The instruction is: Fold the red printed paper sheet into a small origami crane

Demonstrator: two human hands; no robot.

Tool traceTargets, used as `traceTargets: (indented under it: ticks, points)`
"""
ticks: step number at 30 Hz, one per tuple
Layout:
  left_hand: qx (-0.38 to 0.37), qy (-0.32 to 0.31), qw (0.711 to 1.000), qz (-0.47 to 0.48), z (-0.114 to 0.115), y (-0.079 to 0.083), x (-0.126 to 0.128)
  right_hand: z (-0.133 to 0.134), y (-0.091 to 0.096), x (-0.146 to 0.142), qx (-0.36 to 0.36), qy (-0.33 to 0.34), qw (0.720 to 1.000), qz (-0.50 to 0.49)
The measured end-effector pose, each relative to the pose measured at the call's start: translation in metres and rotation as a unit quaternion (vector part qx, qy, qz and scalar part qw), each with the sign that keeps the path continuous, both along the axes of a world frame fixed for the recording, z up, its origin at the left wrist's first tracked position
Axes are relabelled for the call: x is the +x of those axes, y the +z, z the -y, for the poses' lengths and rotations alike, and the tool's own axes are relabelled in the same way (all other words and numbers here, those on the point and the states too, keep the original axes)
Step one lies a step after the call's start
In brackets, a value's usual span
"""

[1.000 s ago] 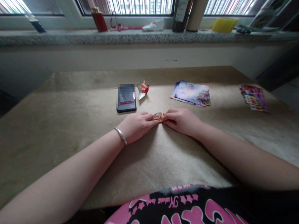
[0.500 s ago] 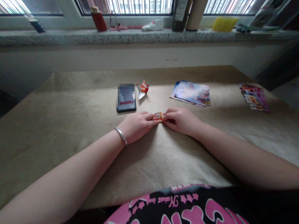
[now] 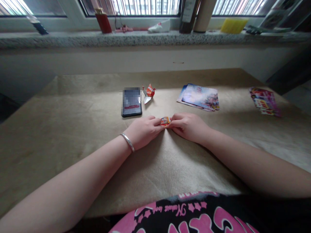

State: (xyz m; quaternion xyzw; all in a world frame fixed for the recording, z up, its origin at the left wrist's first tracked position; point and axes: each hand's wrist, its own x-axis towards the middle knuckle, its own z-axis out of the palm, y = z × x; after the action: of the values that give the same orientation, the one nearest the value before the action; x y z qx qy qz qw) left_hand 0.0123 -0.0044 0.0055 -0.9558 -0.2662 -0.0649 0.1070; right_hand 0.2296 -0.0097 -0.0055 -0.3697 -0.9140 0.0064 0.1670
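Observation:
My left hand (image 3: 143, 131) and my right hand (image 3: 188, 126) meet at the middle of the table, knuckles up. Both pinch a small folded piece of orange printed paper (image 3: 165, 121) between fingertips, pressed against the beige table cover (image 3: 73, 129). Only a small part of the paper shows between the fingers. A silver bangle (image 3: 128, 142) sits on my left wrist. A finished folded paper figure (image 3: 148, 92), orange and white, stands a little beyond the hands.
A dark phone (image 3: 131, 102) lies flat left of the paper figure. A stack of printed sheets (image 3: 199, 97) lies at the back right, more coloured sheets (image 3: 264, 101) near the right edge. The stone windowsill (image 3: 145, 38) behind carries a red cup, bottles and a yellow box.
My hands have closed in slightly on the orange paper, so less of it shows between the fingertips. Nothing else on the table has moved.

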Motion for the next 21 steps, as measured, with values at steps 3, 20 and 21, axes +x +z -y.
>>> traceTargets:
  ticks: [3,20,21]
  points:
    - [0.002,0.012,1.0,-0.004,0.002,0.001,0.003,0.001,0.004,-0.002,0.007,-0.003,0.999,0.033]
    - [-0.028,0.021,0.999,0.019,0.001,0.003,0.001,-0.001,0.014,0.004,-0.01,0.002,0.997,0.073]
    - [-0.029,0.021,0.999,0.02,0.001,0.004,0.001,-0.001,0.015,0.005,-0.014,0.005,0.997,0.077]
